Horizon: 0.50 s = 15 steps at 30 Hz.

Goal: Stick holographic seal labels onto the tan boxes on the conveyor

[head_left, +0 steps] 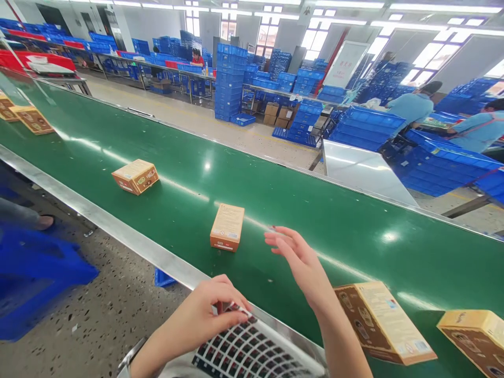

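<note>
My left hand pinches the upper edge of a sheet of small dark labels at the near edge of the belt. Over the green conveyor belt, my right hand is held with its fingers apart; a tiny dark spot shows near one fingertip, too small to make out. An orange-brown box lies just left of the right hand, not touched. Farther left sits another such box. To the right of my right forearm lie a larger-looking box and one more.
More boxes are on the belt at far left. A metal rail runs along the near side. Blue crates and a metal table stand beyond the belt. People in blue work at the right.
</note>
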{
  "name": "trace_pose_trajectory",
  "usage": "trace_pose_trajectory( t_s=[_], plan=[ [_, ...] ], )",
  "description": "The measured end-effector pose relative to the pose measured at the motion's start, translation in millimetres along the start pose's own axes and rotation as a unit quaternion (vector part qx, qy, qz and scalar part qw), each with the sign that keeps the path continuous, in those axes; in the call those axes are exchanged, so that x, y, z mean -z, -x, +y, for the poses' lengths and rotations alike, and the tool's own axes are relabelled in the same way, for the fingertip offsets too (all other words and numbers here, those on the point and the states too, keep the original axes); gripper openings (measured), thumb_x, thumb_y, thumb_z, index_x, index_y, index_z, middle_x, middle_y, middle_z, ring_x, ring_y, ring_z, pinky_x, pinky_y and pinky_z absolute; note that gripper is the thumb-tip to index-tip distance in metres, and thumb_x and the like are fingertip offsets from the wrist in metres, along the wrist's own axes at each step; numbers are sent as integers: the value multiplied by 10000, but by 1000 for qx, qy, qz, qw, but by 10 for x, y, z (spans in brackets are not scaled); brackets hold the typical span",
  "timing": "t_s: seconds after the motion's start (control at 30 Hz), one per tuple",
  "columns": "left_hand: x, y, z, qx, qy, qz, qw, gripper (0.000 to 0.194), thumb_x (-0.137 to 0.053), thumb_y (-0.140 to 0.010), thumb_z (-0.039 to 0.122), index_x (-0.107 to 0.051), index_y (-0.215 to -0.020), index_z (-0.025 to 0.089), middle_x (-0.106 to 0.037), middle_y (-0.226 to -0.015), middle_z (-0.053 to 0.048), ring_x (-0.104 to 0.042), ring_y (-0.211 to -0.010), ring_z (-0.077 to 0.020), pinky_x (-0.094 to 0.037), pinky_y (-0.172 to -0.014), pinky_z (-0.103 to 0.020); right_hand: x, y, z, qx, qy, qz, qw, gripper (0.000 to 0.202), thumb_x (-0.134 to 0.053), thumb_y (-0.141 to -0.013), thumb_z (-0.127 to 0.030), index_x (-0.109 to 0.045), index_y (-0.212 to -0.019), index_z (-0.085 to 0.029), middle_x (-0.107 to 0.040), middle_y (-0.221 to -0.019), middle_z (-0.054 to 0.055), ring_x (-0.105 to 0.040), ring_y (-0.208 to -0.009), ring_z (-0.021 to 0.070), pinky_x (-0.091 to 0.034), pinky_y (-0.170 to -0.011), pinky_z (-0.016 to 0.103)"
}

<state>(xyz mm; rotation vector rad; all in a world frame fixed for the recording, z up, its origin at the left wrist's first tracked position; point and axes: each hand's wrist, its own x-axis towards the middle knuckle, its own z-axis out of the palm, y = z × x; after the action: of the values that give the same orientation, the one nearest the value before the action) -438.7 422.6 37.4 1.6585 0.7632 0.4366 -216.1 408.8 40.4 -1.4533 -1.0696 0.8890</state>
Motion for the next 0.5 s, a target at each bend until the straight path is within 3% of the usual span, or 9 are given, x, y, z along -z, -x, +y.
trace_pose_trajectory(
  t_s=[0.07,0.13,0.27,0.4,0.5],
  plan=[
    [53,43,-18,-59,-31,-22,998,94,-718,-835,259,-784,-775,230,-766,-1086,-69,-597,-986,-232,-512,-841,-339,-133,-284,50,-29,-42,-12,999,488,-676,-820,-551,-605,-1198,-251,-741,-1176,95,-685,-1118,268,-545,-947,459],
    [96,72,-47,-88,-75,-19,993,71,-745,-831,217,-792,-787,249,-689,-1302,-57,-559,-1166,-267,-479,-1005,-423,-266,-495,84,-37,-73,-23,996,547,-700,-789,-550,-576,-1240,-266,-731,-1205,86,-674,-1142,263,-525,-971,466],
    [155,47,-102,-90,-154,37,983,106,-733,-842,178,-793,-806,258,-446,-1558,-3,-268,-1487,-343,-327,-1168,-562,-438,-666,116,-40,-115,-31,992,533,-725,-743,-549,-609,-1170,-253,-755,-1128,74,-699,-1077,252,-539,-932,430],
    [167,-66,-136,-76,-170,51,981,107,-725,-842,158,-787,-806,238,-301,-1623,10,-121,-1535,-369,-197,-1209,-635,-466,-637,134,-46,-123,11,991,450,-750,-691,-574,-673,-946,-211,-767,-1032,80,-708,-1004,254,-538,-890,387],
    [140,-141,-163,-62,-146,20,987,97,-739,-827,144,-789,-816,226,-286,-1626,-2,-95,-1537,-369,-234,-1208,-614,-456,-580,142,-62,-120,27,990,457,-756,-673,-592,-695,-877,-188,-772,-956,86,-712,-907,259,-549,-783,362]
  ],
)
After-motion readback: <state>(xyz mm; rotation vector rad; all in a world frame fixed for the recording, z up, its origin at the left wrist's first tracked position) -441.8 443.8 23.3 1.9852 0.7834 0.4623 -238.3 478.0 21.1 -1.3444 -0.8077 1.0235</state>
